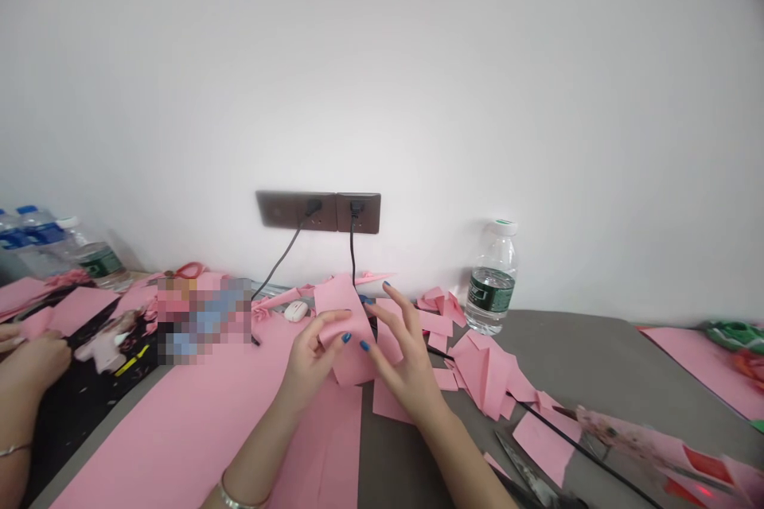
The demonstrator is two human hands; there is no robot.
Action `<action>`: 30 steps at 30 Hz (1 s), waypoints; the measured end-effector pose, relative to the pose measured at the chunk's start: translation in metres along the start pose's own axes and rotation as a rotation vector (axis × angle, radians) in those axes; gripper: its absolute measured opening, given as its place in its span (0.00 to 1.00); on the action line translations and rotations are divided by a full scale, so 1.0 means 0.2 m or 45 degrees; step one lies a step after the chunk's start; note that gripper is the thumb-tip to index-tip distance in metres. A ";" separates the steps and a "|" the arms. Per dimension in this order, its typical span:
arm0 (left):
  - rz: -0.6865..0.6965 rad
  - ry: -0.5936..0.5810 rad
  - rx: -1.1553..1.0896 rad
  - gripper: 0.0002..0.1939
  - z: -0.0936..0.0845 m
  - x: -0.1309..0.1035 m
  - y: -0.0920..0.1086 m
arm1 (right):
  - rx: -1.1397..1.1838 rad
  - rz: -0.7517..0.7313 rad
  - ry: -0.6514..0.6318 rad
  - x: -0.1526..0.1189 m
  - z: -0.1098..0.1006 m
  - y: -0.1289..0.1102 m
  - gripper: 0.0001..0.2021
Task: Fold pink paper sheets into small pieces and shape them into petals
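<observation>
My left hand [316,354] has its thumb and fingers closed on a piece of pink paper [343,306], which stands up in front of it with a curve in its lower part. Close by on the right, my right hand [403,346] is spread, its thumb tip near the paper's edge. More pink sheets lie beneath and behind the hands, among them a large pink sheet [196,413] at the left. Folded pink paper pieces [485,374] are heaped to the right of my right hand.
A water bottle [493,282] stands against the wall. Scissors [525,469] and a pink glue gun [650,441] with a black cord lie at the right. Two plugs sit in the wall socket [316,211]. Another person's hands [41,358] hold paper at the far left.
</observation>
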State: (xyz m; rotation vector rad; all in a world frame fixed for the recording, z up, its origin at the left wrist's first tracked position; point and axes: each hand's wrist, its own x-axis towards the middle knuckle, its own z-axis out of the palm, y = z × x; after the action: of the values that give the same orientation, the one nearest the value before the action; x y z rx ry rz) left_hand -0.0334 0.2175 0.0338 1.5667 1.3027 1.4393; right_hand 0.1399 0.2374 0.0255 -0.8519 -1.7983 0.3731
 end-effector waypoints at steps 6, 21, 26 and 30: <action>-0.013 -0.153 -0.109 0.10 0.01 0.00 -0.02 | 0.062 -0.014 -0.038 0.01 0.01 0.01 0.08; 0.358 0.198 0.181 0.07 -0.01 0.02 -0.02 | 0.440 0.201 0.064 0.03 -0.02 0.02 0.07; 0.130 0.125 0.044 0.08 -0.01 -0.01 0.00 | 0.687 0.321 -0.043 0.03 0.00 0.00 0.07; -0.169 0.001 -0.212 0.13 -0.01 -0.01 -0.01 | 0.949 0.619 -0.150 0.02 0.03 0.00 0.10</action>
State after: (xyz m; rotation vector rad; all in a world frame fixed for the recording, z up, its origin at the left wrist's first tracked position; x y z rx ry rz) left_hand -0.0356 0.2164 0.0320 1.3463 1.2293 1.4271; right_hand 0.1337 0.2407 0.0258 -0.7139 -1.3598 1.3318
